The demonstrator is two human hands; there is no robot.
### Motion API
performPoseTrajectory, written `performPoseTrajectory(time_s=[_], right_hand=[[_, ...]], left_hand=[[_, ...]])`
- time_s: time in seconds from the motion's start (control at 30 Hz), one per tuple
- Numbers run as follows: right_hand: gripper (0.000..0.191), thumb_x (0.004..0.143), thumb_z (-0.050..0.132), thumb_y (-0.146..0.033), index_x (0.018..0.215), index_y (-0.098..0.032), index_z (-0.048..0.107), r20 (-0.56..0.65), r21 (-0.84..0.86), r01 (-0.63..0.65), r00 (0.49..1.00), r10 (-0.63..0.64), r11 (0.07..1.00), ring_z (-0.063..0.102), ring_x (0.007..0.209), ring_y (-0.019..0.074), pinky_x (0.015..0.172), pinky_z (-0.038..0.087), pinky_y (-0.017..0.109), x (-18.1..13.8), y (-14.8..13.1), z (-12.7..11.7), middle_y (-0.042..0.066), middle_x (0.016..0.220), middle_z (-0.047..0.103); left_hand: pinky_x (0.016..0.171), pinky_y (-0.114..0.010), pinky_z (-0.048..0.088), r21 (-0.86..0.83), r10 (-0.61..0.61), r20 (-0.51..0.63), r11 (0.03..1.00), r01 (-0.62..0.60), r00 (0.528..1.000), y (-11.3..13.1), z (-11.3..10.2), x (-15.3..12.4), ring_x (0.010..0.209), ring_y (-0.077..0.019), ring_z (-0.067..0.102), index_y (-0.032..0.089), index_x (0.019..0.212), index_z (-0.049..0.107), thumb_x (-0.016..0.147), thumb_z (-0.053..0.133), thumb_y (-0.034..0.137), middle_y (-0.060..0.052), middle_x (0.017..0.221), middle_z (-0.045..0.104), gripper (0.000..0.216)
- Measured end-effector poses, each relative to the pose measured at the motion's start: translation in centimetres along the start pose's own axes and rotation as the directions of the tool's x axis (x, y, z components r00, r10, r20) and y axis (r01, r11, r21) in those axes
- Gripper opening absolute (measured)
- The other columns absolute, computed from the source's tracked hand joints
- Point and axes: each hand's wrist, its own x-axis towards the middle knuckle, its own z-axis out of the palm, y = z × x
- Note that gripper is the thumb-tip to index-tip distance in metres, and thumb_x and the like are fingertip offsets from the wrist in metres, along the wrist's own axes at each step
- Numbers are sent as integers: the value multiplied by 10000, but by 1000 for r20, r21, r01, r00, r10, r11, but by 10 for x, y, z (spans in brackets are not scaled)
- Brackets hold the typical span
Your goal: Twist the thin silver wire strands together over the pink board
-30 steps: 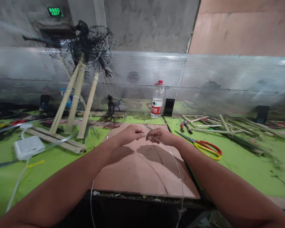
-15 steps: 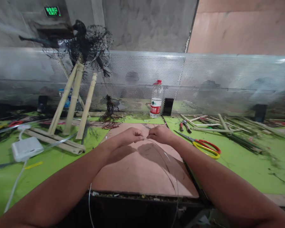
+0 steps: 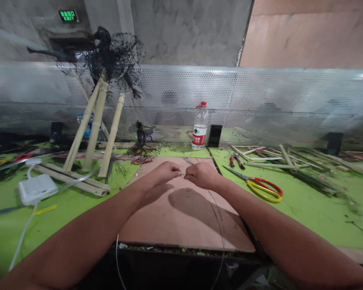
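Note:
My left hand (image 3: 168, 171) is closed, thumb and fingertips pinched on a thin pale wire (image 3: 117, 251). Close beside it on the right, my right hand (image 3: 200, 174) is curled into a fist at the same wire, a short bit of which shows between the two hands. From there the wire runs in a wide loop down past the near edge of a pinkish-brown board (image 3: 157, 227). Both hands are just above the far part of this board. My right fingertips are mostly hidden.
Scissors with red and yellow handles (image 3: 264, 189) and pliers (image 3: 236, 160) lie to the right, near bamboo strips (image 3: 287, 157). Behind the board stand a water bottle (image 3: 199, 127) and a black phone (image 3: 214, 135). Bamboo legs (image 3: 92, 133) and a white adapter (image 3: 38, 188) are on the left.
My right hand has turned and its fingers are curled tighter. The stretch of wire beside it has swung, its arc over the board now hanging lower and farther right. My left hand has hardly moved.

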Motion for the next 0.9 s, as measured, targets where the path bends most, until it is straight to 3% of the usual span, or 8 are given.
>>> performPoseTrajectory(time_s=[0.1,0.17,0.23,0.3,0.4,0.5,0.7,0.9], right_hand=[[278,803,480,-332,630,-155,605,21,186,-29,999,25,982,492,606,119,537,269,234,0,-4,1,44,654,614],[312,802,478,-385,649,-145,605,122,430,-165,985,124,888,492,556,107,514,307,222,-1,3,-2,44,631,603],[378,813,439,-463,746,-134,615,308,676,-359,931,196,644,500,501,100,470,349,215,-3,18,-8,53,650,610],[476,830,359,-535,870,-129,604,449,798,-483,876,178,361,543,520,118,455,401,225,-6,37,-14,80,727,628],[437,820,413,-519,818,-116,581,516,826,-545,833,198,141,556,527,125,460,450,239,-10,56,-15,73,680,609],[316,802,502,-441,829,-130,551,560,821,-567,822,106,64,592,583,145,508,487,263,-10,53,-4,57,682,609],[326,819,471,-457,859,-137,515,561,815,-579,804,-200,-41,610,606,154,505,483,265,-8,24,12,72,752,626],[252,828,471,-386,853,-139,515,519,827,-549,827,-215,-118,594,594,138,496,469,234,-8,22,10,40,699,593]], left_hand=[[476,-222,205,1,-5,-6,1000,5,1000,2,-3,-2,499,-83,313,150,580,505,718,476,395,42,520,361,283],[476,-224,204,9,-11,-3,1000,11,1000,1,-5,-2,494,-84,314,151,592,518,717,479,407,41,517,367,288],[475,-223,208,0,-14,7,1000,14,1000,-1,-6,-2,488,-84,307,151,602,525,719,478,424,42,513,362,300],[477,-219,221,-23,-10,22,1000,11,1000,-2,-7,-1,489,-83,307,150,609,526,718,483,429,42,519,369,302],[482,-212,244,-49,27,58,999,-24,998,1,-6,-1,505,-84,333,144,648,544,725,483,418,32,553,412,291],[484,-208,258,-33,78,52,997,-76,996,10,-6,-4,524,-88,363,141,661,560,741,476,404,21,580,454,287],[539,-207,325,-75,136,85,989,-130,987,23,-7,-10,576,-105,460,141,712,625,774,453,414,-10,648,582,328],[567,-208,349,-69,105,56,992,-101,993,21,-9,-8,610,-118,495,140,747,644,765,476,391,-24,691,617,303]])
